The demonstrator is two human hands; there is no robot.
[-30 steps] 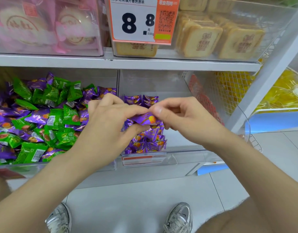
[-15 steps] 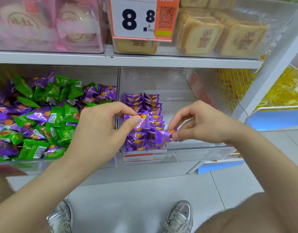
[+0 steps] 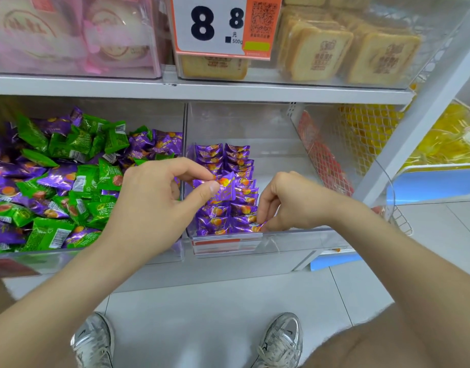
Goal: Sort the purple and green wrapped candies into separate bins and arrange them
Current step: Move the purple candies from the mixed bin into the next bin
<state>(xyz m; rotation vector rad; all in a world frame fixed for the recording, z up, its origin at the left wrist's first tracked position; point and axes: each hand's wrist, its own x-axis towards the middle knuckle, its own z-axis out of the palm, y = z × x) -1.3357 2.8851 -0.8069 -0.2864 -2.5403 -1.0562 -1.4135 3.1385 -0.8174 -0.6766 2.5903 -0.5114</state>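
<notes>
A clear left bin holds a loose mix of green candies and purple candies. The clear bin to its right holds two neat rows of purple candies against its left side. My left hand pinches one purple candy between thumb and forefinger above those rows. My right hand grips another purple candy with its fingertips, low at the front end of the right row, touching the stack.
The shelf above carries a price tag, pink-wrapped cakes and tan biscuit packs. A wire mesh divider and yellow goods lie to the right. My two shoes stand on the tiled floor.
The hands shared one purple candy, then drew apart. My right hand carried its candy down to the front of the right row. My left hand stays above the rows with a candy.
</notes>
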